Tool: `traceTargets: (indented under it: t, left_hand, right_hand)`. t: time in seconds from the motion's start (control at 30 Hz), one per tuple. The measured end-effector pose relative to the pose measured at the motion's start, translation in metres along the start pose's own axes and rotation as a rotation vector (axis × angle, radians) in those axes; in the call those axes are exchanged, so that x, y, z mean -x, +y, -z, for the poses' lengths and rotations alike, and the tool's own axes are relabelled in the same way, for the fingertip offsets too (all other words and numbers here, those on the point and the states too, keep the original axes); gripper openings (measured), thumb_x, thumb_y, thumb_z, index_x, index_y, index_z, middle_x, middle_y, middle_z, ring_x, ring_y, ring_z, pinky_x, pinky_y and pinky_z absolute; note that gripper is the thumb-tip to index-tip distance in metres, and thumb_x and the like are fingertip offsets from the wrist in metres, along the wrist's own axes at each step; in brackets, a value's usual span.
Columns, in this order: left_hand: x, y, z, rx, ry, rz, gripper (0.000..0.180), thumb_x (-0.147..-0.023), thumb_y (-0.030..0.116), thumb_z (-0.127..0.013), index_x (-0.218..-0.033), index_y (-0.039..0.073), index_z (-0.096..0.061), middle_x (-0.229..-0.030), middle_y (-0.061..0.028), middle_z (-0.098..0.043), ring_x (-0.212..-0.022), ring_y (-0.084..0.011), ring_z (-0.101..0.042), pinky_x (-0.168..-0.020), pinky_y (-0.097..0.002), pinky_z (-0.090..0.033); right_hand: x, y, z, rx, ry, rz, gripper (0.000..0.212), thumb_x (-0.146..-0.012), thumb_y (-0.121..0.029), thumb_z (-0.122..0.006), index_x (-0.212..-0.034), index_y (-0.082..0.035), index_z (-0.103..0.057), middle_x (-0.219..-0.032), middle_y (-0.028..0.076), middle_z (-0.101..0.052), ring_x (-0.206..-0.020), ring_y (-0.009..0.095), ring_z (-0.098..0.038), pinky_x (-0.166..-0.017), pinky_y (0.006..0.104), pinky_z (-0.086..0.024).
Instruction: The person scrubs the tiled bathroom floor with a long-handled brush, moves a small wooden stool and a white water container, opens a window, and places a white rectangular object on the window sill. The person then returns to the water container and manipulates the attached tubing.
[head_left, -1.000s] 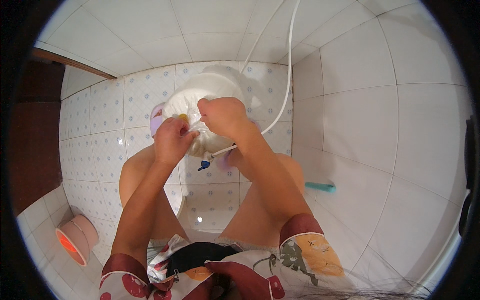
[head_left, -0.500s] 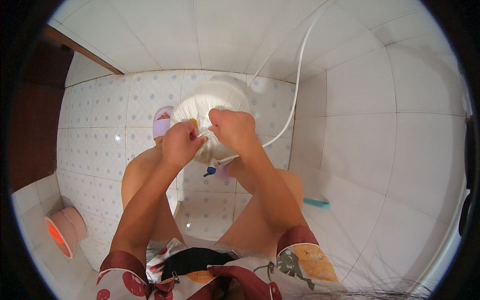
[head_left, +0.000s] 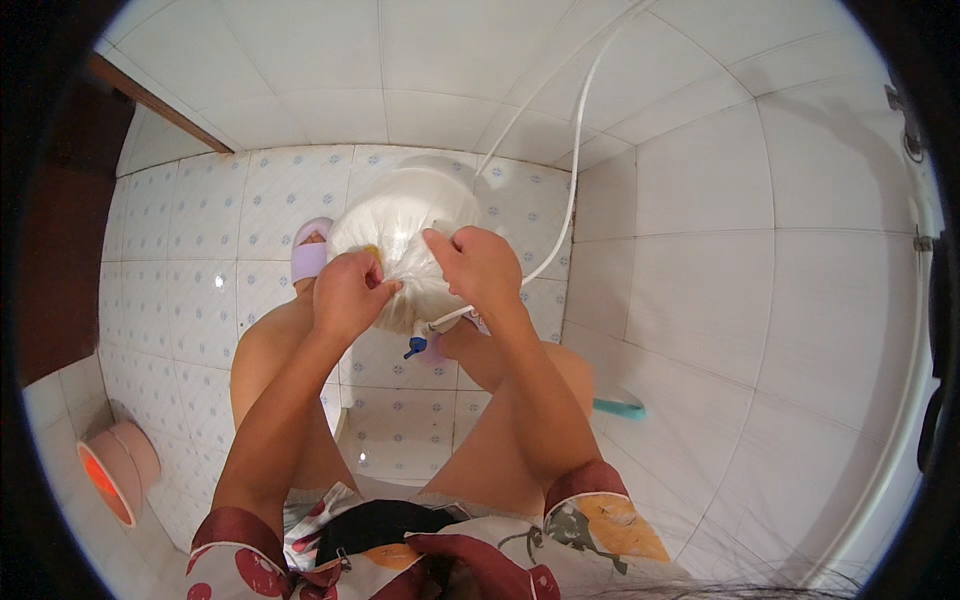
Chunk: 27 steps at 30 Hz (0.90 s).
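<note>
A large white plastic bag (head_left: 410,205), bulging and rounded, stands between my feet. Its plastic is gathered into creases toward me. My left hand (head_left: 347,297) is closed, its thumb and forefinger pinching the gathered plastic. A small yellow patch (head_left: 372,252) shows beside its fingers. My right hand (head_left: 482,265) is at the bag's right side, thumb stretched out and apart from the bent fingers, whose tips are partly hidden. Just below the bag is a small blue-handled valve (head_left: 415,347) on the end of a white hose (head_left: 572,205).
The hose loops up along the far right wall. A pink bucket (head_left: 118,470) sits at the lower left. A teal strip-like object (head_left: 620,408) lies by my right knee. My left foot wears a lilac slipper (head_left: 308,262) on the patterned tile floor (head_left: 190,300).
My right hand has drawn a little to the right, away from the gathered plastic, with its thumb spread. My left hand keeps its pinch. The whole view has shifted slightly.
</note>
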<state>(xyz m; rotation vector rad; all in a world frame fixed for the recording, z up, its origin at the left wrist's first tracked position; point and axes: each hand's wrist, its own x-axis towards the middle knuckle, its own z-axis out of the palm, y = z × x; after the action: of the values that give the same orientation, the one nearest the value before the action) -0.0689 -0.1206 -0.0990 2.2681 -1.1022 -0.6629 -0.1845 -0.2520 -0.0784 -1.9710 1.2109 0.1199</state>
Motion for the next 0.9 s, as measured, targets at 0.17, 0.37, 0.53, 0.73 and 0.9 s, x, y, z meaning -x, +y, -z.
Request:
traceTargets:
  t: [0.17, 0.37, 0.53, 0.73, 0.9]
  left_hand:
    - [0.002, 0.0, -0.005, -0.025, 0.0, -0.043, 0.029, -0.06, 0.02, -0.074, -0.058, 0.004, -0.049, -0.058, -0.0087, -0.053, -0.057, -0.024, -0.052, -0.052, -0.0344, -0.041]
    - [-0.001, 0.001, -0.01, 0.0, -0.03, -0.02, 0.027, -0.059, 0.016, -0.074, -0.06, 0.004, -0.049, -0.058, -0.0102, -0.052, -0.054, -0.0257, -0.049, -0.051, -0.0349, -0.039]
    - [0.003, 0.0, -0.017, -0.116, 0.005, -0.051, 0.026, -0.057, 0.017, -0.073, -0.059, 0.004, -0.05, -0.056, -0.0109, -0.052, -0.052, -0.0258, -0.049, -0.05, -0.0346, -0.04]
    - [-0.001, -0.031, -0.017, 0.095, -0.02, 0.096, 0.027, -0.06, 0.018, -0.073, -0.057, 0.004, -0.05, -0.053, -0.0091, -0.051, -0.048, -0.0214, -0.048, -0.047, -0.0331, -0.039]
    - [-0.001, -0.022, -0.01, 0.456, -0.085, 0.36, 0.021, -0.074, 0.021, -0.063, -0.065, 0.005, -0.054, -0.056, -0.0033, -0.052, -0.048, -0.0113, -0.045, -0.044, -0.027, -0.037]
  right_hand:
    - [-0.003, -0.02, -0.009, 0.254, -0.024, 0.059, 0.048, -0.079, -0.046, -0.05, -0.069, 0.0, -0.061, -0.066, 0.015, -0.06, -0.064, 0.031, -0.058, -0.057, 0.0383, -0.045]
    - [-0.005, -0.011, -0.02, 0.209, 0.026, 0.088, 0.032, -0.078, -0.029, -0.047, -0.071, -0.003, -0.063, -0.073, 0.016, -0.061, -0.068, 0.033, -0.059, -0.06, 0.0427, -0.047]
    - [-0.004, -0.013, -0.037, 0.121, 0.001, 0.028, 0.02, -0.069, -0.018, -0.051, -0.074, -0.006, -0.066, -0.078, 0.016, -0.063, -0.073, 0.032, -0.061, -0.062, 0.0417, -0.048]
    - [-0.014, -0.009, -0.053, -0.13, 0.094, 0.072, 0.024, -0.07, -0.023, -0.049, -0.068, -0.004, -0.064, -0.07, 0.016, -0.061, -0.067, 0.035, -0.058, -0.058, 0.0441, -0.046]
    - [-0.011, -0.005, -0.057, -0.166, 0.101, 0.124, 0.024, -0.07, -0.024, -0.05, -0.065, -0.005, -0.063, -0.067, 0.016, -0.06, -0.063, 0.034, -0.057, -0.057, 0.0442, -0.045]
